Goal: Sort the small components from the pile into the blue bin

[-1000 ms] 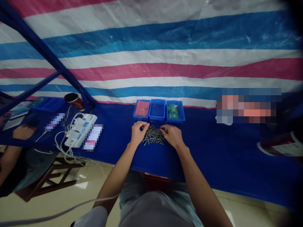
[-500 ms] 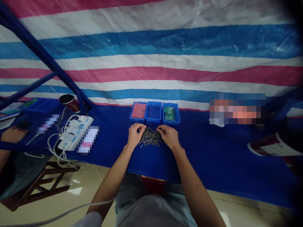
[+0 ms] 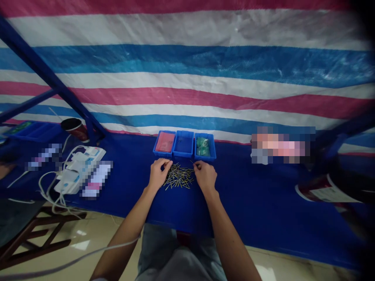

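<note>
A loose pile of thin, nail-like metal pieces, yellowish and silvery, lies on the blue tabletop between my hands. My left hand is at the pile's left edge, thumb and forefinger pinched together; whatever they hold is too small to make out. On the right side, my right hand is closed in a pinch, and a thin nail-like piece sticks out from its fingertips. Behind the pile stand three small blue bins: a left bin with pink packets, a middle bin, and a right bin with green packets.
To the left lie a white power strip with cables and a blurred-out phone-like item. A dark cup stands behind them. Another cup is at the right. A striped sheet hangs behind the table.
The view has shifted, so the table and bins appear further left and slightly lower. Both hands stay beside the pile; a thin piece now shows at my right fingertips.
</note>
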A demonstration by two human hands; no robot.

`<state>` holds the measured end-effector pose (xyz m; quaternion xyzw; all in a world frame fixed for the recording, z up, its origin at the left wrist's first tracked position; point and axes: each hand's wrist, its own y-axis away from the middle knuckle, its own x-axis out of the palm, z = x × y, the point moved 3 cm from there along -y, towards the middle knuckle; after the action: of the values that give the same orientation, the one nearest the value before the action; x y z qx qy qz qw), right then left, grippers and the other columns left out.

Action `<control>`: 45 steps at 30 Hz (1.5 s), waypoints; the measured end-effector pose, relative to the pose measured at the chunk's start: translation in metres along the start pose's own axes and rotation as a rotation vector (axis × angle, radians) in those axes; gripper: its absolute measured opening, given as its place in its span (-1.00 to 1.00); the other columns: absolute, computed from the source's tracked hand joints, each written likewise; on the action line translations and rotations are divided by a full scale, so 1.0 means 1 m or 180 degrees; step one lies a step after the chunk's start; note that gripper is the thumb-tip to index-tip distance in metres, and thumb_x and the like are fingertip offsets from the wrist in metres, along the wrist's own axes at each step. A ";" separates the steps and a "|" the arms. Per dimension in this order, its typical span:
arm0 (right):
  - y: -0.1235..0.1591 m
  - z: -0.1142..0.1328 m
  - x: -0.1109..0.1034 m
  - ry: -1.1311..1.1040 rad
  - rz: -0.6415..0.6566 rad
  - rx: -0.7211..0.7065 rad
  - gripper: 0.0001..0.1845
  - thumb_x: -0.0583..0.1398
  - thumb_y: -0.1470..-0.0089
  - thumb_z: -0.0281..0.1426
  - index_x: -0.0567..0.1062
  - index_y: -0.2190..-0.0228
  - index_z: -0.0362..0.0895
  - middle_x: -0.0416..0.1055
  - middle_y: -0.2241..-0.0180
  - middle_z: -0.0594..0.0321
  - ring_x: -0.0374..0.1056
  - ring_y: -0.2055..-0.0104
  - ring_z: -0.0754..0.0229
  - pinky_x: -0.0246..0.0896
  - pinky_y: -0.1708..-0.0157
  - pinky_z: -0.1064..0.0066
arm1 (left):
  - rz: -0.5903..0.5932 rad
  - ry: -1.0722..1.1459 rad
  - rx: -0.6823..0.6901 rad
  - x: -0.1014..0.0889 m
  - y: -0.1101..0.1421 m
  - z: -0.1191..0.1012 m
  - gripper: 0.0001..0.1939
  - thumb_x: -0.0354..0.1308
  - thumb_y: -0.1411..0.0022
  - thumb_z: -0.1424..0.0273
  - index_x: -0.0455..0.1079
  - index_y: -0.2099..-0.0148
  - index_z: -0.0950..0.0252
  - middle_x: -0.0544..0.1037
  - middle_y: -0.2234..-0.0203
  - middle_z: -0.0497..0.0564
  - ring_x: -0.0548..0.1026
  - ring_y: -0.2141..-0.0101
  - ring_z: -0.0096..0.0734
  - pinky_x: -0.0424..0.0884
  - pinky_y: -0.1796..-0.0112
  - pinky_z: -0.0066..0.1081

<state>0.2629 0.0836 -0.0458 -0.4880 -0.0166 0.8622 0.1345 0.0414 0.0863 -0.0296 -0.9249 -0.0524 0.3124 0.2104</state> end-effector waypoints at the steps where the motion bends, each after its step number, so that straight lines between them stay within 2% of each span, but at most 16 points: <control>1: 0.001 0.001 0.000 0.0019 -0.0014 -0.0045 -0.88 0.22 -0.17 -0.33 0.60 0.33 0.03 0.54 0.48 0.24 0.40 0.48 0.16 -0.04 0.51 0.40 | 0.0005 0.0002 -0.0008 0.000 0.000 0.000 -0.69 0.10 -0.36 0.19 0.45 0.37 0.26 0.51 0.51 -0.06 0.46 0.41 -0.38 0.30 0.18 -0.33; 7: 0.005 0.008 -0.003 -0.0027 -0.0103 -0.0401 -0.86 0.15 -0.21 -0.46 0.49 0.34 -0.05 0.49 0.37 0.22 0.38 0.44 0.20 0.00 0.51 0.42 | 0.0000 0.0043 0.0042 -0.001 0.001 -0.004 -0.70 0.11 -0.37 0.21 0.45 0.37 0.25 0.51 0.51 -0.05 0.45 0.42 -0.36 0.32 0.21 -0.33; 13: 0.013 0.025 -0.008 -0.0411 -0.0017 -0.1261 -0.80 0.04 -0.31 -0.46 0.46 0.25 -0.07 0.43 0.21 0.15 0.41 0.29 0.17 0.20 0.33 0.40 | -0.0073 0.0197 0.0039 -0.004 0.003 -0.010 -0.81 0.11 -0.38 0.27 0.52 0.16 0.20 0.57 0.37 0.01 0.48 0.32 -0.29 0.37 0.19 -0.29; 18: 0.018 0.033 -0.007 -0.0566 0.0113 -0.1669 -0.77 0.02 -0.32 -0.52 0.45 0.25 -0.07 0.49 0.32 0.19 0.40 0.33 0.14 0.24 0.25 0.32 | 0.0236 0.0145 0.0392 0.001 0.001 -0.020 -0.80 0.09 -0.40 0.34 0.50 0.01 0.15 0.59 0.25 0.05 0.48 0.17 -0.20 0.38 0.10 -0.19; 23: 0.018 0.031 -0.004 -0.0964 0.0198 -0.1739 -0.75 0.04 -0.33 -0.48 0.51 0.22 -0.07 0.53 0.28 0.16 0.44 0.28 0.14 0.30 0.20 0.30 | 0.0557 0.0140 0.0685 0.012 -0.002 -0.023 -0.84 0.16 -0.36 0.36 0.52 0.05 0.16 0.61 0.24 0.06 0.47 0.17 -0.21 0.37 0.13 -0.17; 29: 0.019 0.029 0.000 -0.1384 0.0055 -0.1743 -0.75 0.08 -0.32 -0.48 0.55 0.19 -0.05 0.54 0.23 0.16 0.46 0.19 0.12 0.35 0.11 0.25 | 0.0538 0.0155 0.0735 0.013 -0.002 -0.020 -0.87 0.20 -0.35 0.36 0.55 0.11 0.21 0.62 0.26 0.03 0.46 0.19 -0.28 0.34 0.12 -0.21; 33: 0.021 0.031 -0.005 -0.1524 -0.0015 -0.1802 -0.78 0.12 -0.30 -0.46 0.58 0.23 -0.04 0.55 0.24 0.17 0.47 0.21 0.13 0.37 0.12 0.26 | 0.0527 0.0132 0.0701 0.012 0.002 -0.021 -0.85 0.24 -0.32 0.30 0.55 0.12 0.22 0.62 0.28 0.03 0.46 0.20 -0.28 0.31 0.13 -0.22; 39: 0.022 0.039 -0.002 -0.1637 0.0044 -0.1787 -0.79 0.13 -0.30 -0.44 0.59 0.25 -0.05 0.57 0.27 0.19 0.49 0.24 0.16 0.39 0.16 0.29 | 0.0435 0.0027 0.0693 0.008 0.006 -0.021 -0.87 0.21 -0.34 0.31 0.55 0.20 0.22 0.61 0.30 0.01 0.44 0.22 -0.29 0.29 0.13 -0.23; 42: 0.025 0.041 -0.015 -0.1606 -0.0066 -0.1895 -0.82 0.16 -0.29 -0.44 0.59 0.19 -0.04 0.58 0.25 0.20 0.50 0.22 0.15 0.40 0.16 0.27 | 0.0468 0.0034 0.0713 0.007 0.005 -0.023 -0.86 0.16 -0.38 0.35 0.53 0.20 0.23 0.60 0.30 0.01 0.44 0.22 -0.29 0.28 0.13 -0.24; 45: 0.031 0.037 -0.046 -0.1650 -0.0406 -0.2053 -0.79 0.21 -0.26 -0.43 0.57 0.09 -0.01 0.56 0.12 0.14 0.48 0.10 0.10 0.40 0.07 0.22 | 0.0598 0.0036 0.0685 0.007 0.005 -0.025 -0.84 0.11 -0.40 0.39 0.52 0.20 0.24 0.59 0.28 0.02 0.43 0.19 -0.29 0.28 0.12 -0.24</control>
<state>0.2471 0.0458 0.0075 -0.2700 -0.3493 0.8971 0.0192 0.0619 0.0745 -0.0180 -0.8996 0.0694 0.3293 0.2785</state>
